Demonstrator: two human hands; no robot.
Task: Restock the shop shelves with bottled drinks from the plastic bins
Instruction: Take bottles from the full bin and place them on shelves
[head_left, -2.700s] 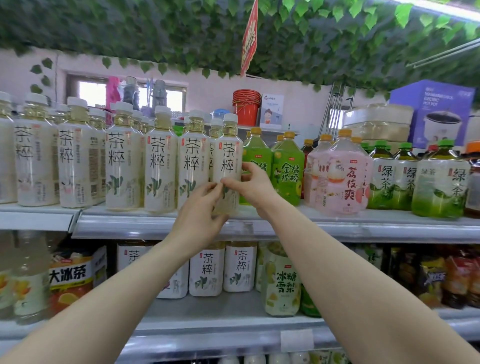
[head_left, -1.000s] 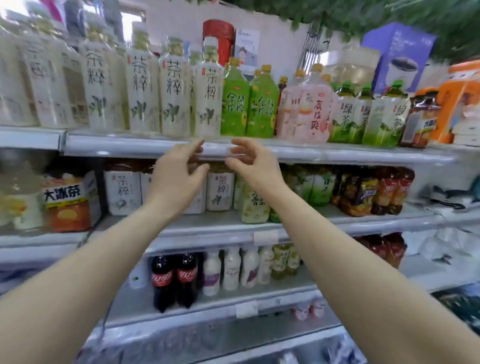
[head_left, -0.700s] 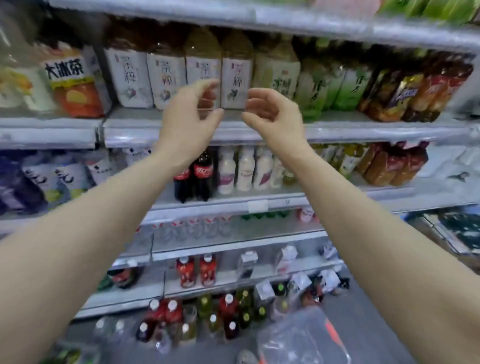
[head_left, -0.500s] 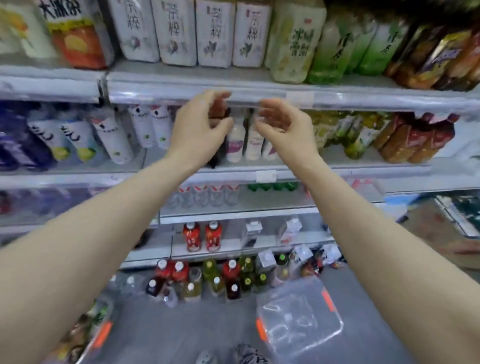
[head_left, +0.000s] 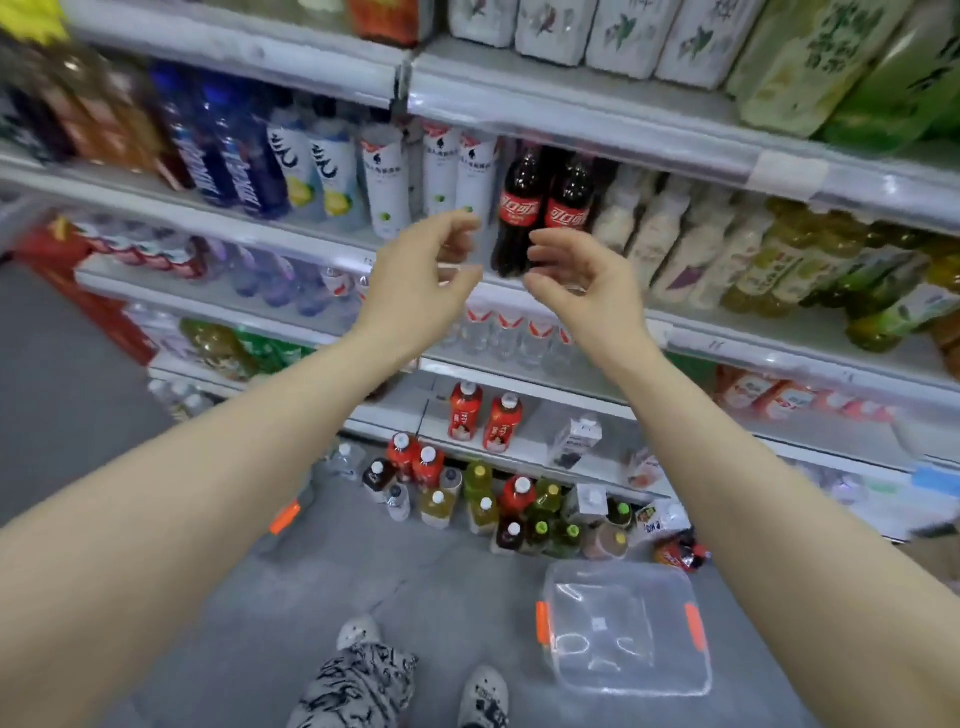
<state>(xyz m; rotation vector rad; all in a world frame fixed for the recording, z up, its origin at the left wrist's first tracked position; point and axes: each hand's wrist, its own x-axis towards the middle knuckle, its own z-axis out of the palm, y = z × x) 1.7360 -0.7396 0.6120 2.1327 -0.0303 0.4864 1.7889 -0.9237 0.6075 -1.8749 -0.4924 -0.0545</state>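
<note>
- Hovering before the shelves (head_left: 597, 117): left hand (head_left: 415, 275) and right hand (head_left: 587, 283), fingers loosely curled, holding nothing.
- Clear plastic bin (head_left: 626, 629) and loose bottles (head_left: 483, 499) on the floor (head_left: 156, 571) below.

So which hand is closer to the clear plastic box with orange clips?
Right. The right hand hangs almost above the clear plastic box; the left hand is up further left.

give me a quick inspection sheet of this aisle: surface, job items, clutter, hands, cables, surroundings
surface: grey floor, bare where visible
job's things: clear plastic bin on the floor, nothing visible inside; loose bottles standing on the floor by the bottom shelf
clutter: red item lying beside the bottles, too blurred to name
hands: left hand and right hand raised, fingers loosely curled, holding nothing
cables: nothing seen
surroundings: stocked shelves; cola bottles behind the hands
</note>
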